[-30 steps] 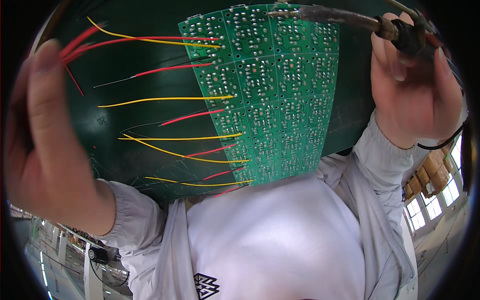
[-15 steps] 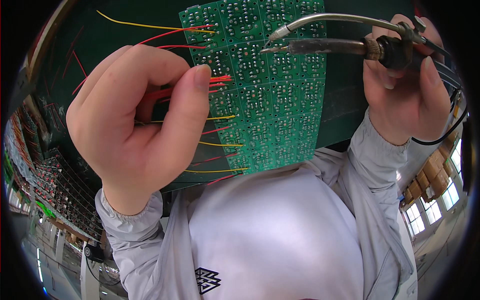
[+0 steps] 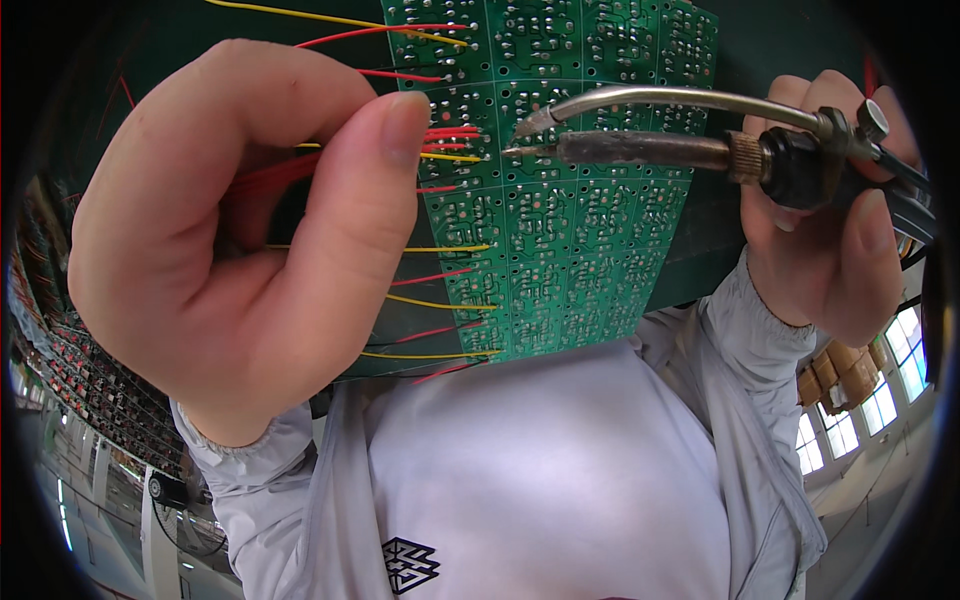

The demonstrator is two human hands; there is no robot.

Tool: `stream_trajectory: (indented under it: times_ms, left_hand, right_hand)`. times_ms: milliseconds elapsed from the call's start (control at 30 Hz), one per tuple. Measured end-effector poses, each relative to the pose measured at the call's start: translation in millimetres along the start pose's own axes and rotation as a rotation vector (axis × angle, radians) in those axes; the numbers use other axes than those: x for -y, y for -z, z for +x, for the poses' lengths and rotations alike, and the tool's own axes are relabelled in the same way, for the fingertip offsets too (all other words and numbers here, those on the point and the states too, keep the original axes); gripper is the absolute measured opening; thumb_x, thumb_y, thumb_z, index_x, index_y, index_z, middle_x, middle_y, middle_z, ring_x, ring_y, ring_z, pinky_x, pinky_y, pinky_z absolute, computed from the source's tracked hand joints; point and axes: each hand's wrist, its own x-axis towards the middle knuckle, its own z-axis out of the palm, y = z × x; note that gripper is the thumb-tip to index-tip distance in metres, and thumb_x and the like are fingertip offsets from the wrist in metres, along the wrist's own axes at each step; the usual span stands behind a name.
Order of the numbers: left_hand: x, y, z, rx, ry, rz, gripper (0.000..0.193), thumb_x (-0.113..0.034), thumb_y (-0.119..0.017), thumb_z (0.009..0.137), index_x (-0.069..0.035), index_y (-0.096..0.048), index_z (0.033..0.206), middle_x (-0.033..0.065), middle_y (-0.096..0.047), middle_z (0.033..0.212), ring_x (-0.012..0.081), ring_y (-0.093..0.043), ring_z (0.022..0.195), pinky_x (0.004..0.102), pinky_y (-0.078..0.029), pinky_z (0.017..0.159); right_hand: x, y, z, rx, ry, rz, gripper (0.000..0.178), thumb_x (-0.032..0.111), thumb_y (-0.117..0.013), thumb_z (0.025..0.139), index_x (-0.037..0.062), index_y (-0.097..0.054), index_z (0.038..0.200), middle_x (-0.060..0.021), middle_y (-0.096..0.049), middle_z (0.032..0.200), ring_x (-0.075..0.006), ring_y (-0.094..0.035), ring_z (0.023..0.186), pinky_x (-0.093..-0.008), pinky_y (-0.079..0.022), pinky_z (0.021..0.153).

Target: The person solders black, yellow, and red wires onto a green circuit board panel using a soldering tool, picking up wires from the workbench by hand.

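Between my hands lies a green circuit board panel (image 3: 590, 230), divided into several small boards with solder points. My left hand (image 3: 250, 230) is closed in a pinch on a bundle of red wires (image 3: 452, 134), whose ends stick out past the thumb over the panel's left part. My right hand (image 3: 820, 210) grips a soldering iron (image 3: 640, 150) with a curved metal feed tube (image 3: 690, 96) clamped above it. The iron's tip is just right of the red wire ends; whether it touches the panel I cannot tell.
Yellow wires (image 3: 440, 249) and more red ones run from the panel's left edge. The dark green work surface (image 3: 690, 240) lies beneath. At far left stand rows of wired boards (image 3: 90, 370). A black cable trails from the iron. Cardboard boxes (image 3: 850, 372) are at the far right.
The iron's tip has moved down and slightly left, closer to the red wire ends. My left hand appears larger and further left, still pinching the wires. The panel sits slightly further right in view.
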Motion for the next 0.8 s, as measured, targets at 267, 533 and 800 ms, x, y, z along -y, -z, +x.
stream_trajectory:
  times_ms: [267,533,800]
  left_hand:
    - [2,3,-5,-0.013,0.069,0.018,0.006,0.004,-0.07,0.088,0.003,-0.063,0.09,-0.001,-0.057,0.076,0.0021,-0.042,0.062,0.0168,-0.029,0.056]
    - [3,18,-4,0.1,0.057,0.045,0.006,0.002,-0.07,0.089,0.002,-0.064,0.091,-0.0013,-0.059,0.078,0.0018,-0.044,0.064,0.0158,-0.031,0.058]
    - [3,0,-3,0.017,0.108,-0.019,0.007,0.002,-0.07,0.089,0.003,-0.065,0.094,-0.0013,-0.06,0.081,0.0016,-0.047,0.067,0.0151,-0.035,0.06]
  right_hand:
    - [-1,-18,-11,-0.287,-0.074,-0.222,0.029,0.023,-0.062,0.086,0.0085,-0.049,0.108,-0.0088,-0.044,0.093,-0.0164,-0.041,0.077,-0.0237,-0.037,0.061]
    - [-8,-9,0,0.007,-0.002,-0.047,0.028,0.025,-0.061,0.087,0.0102,-0.049,0.107,-0.0096,-0.045,0.094,-0.0171,-0.042,0.081,-0.0257,-0.037,0.062]
    - [-9,-15,-8,-0.192,0.004,-0.249,0.028,0.024,-0.059,0.088,0.0097,-0.049,0.111,-0.0104,-0.045,0.094,-0.0176,-0.043,0.082,-0.0243,-0.038,0.062]
